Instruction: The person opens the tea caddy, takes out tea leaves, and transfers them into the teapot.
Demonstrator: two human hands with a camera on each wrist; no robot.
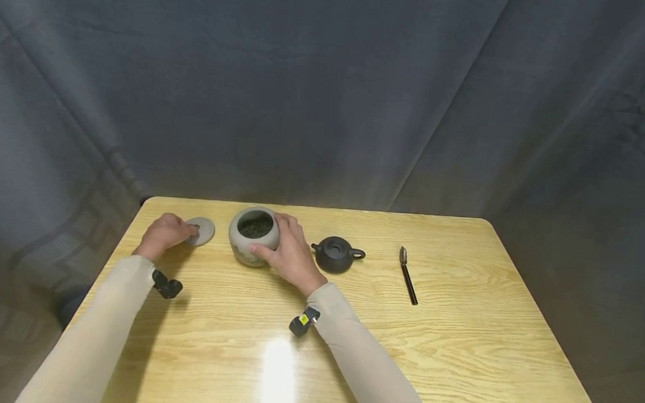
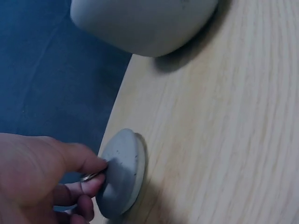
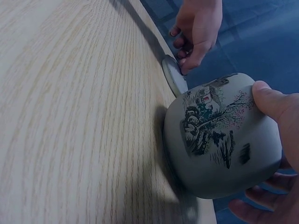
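Note:
At the table's far left, my left hand (image 1: 165, 234) pinches the knob of a round grey lid (image 1: 204, 232). The left wrist view has that lid (image 2: 122, 175) lying on the wood, thumb and forefinger meeting at its knob. My right hand (image 1: 291, 251) grips the side of a rounded grey tea jar (image 1: 240, 246), thumb near the rim and fingers round the far side. Dark loose tea leaves (image 1: 256, 226) show inside its uncovered mouth. A painted landscape with a house and a blossoming branch decorates the jar (image 3: 219, 135) in the right wrist view.
A small dark teapot (image 1: 335, 258) stands just right of my right hand, handle pointing right. Farther right lies a tea scoop (image 1: 407, 281) with a black handle and metal tip. The wooden table (image 1: 467, 325) ends at the back before a grey-blue curtain (image 1: 305, 94).

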